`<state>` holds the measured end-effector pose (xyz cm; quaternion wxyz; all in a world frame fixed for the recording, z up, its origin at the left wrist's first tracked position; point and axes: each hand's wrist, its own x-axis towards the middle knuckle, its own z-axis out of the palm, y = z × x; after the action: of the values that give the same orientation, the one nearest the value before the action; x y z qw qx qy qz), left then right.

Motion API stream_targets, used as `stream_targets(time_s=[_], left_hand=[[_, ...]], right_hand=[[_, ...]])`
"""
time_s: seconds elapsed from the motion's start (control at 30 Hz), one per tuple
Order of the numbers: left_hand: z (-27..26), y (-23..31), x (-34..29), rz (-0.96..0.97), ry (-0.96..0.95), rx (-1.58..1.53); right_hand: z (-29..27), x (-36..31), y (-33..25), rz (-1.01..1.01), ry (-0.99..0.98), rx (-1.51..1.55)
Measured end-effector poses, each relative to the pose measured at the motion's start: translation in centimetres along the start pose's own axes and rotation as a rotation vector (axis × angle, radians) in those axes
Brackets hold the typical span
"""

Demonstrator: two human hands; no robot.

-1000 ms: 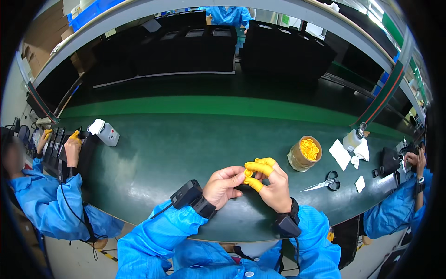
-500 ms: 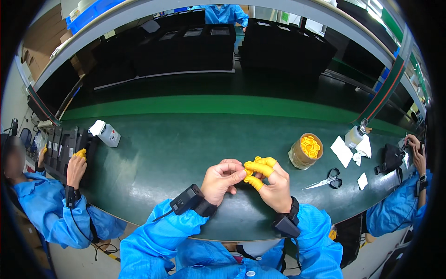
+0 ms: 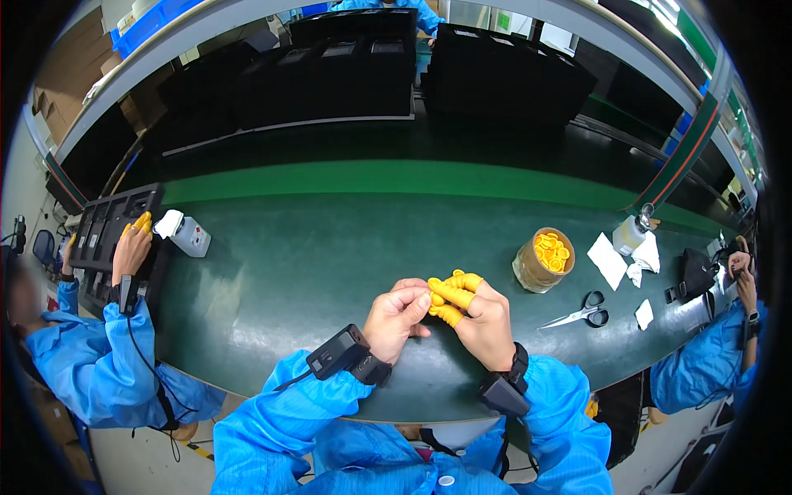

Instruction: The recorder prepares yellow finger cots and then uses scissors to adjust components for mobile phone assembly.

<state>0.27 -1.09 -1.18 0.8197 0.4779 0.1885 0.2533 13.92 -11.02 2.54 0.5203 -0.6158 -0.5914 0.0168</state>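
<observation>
In front of my body, over the near part of the green table (image 3: 330, 280), my two hands meet at the fingertips. My left hand (image 3: 391, 322), bare-fingered, is closed in a pinch on a small yellow finger cot (image 3: 435, 299). Yellow rubber finger cots cover several digits of my right hand (image 3: 487, 330). Its thumb and fingers close on the same cot from the other side; fingertips hide part of it. A brown tub (image 3: 538, 274) with a heap of rolled yellow finger cots (image 3: 551, 252) stands to the right of my hands.
Scissors (image 3: 590, 314) lie right of the tub, near white wipes (image 3: 607, 261) and a pump bottle (image 3: 629, 235). A white-capped bottle (image 3: 191, 237) stands left, beside a co-worker handling a black tray (image 3: 115, 223). Another co-worker sits right. Black stacked trays (image 3: 330, 91) line the back.
My hands stay together, shifted very slightly leftward and up, the fingertips drawn closer around the cot. The left co-worker has raised a black tray.
</observation>
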Motion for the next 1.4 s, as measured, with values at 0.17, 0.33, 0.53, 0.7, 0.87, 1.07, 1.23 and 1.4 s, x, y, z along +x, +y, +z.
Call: stream_targets(time_s=[0.17, 0.33, 0.53, 0.7, 0.87, 1.07, 1.23, 1.4], left_hand=[[0.1, 0.2, 0.2, -0.091, -0.129, -0.032], [0.1, 2.1, 0.2, -0.246, -0.199, -0.369], [-0.3, 1.0, 0.0, -0.186, -0.193, -0.326], [0.2, 0.8, -0.4, -0.15, -0.251, -0.347], [1.3, 0.1, -0.4, -0.071, -0.279, -0.222], [-0.2, 1.9, 0.2, -0.193, -0.585, -0.524], [4.3, 3.8, -1.7, -0.357, -0.816, -0.494], [4.0, 3.3, -2.9, -0.324, -0.879, -0.639]], right_hand=[[-0.8, 0.3, -0.1, 0.139, -0.143, 0.08], [-1.9, 0.7, 0.5, 0.339, -0.164, 0.594], [-1.9, 0.5, 0.4, 0.255, -0.168, 0.465], [-1.9, 0.4, 0.6, 0.114, -0.108, 0.325], [-1.5, 0.2, 1.7, 0.088, -0.14, 0.338], [-3.3, 2.1, 1.3, 0.388, -0.086, 0.91], [-1.9, 2.4, -1.9, 0.502, -0.057, 1.357], [-1.7, 1.1, -3.8, 0.581, -0.315, 1.292]])
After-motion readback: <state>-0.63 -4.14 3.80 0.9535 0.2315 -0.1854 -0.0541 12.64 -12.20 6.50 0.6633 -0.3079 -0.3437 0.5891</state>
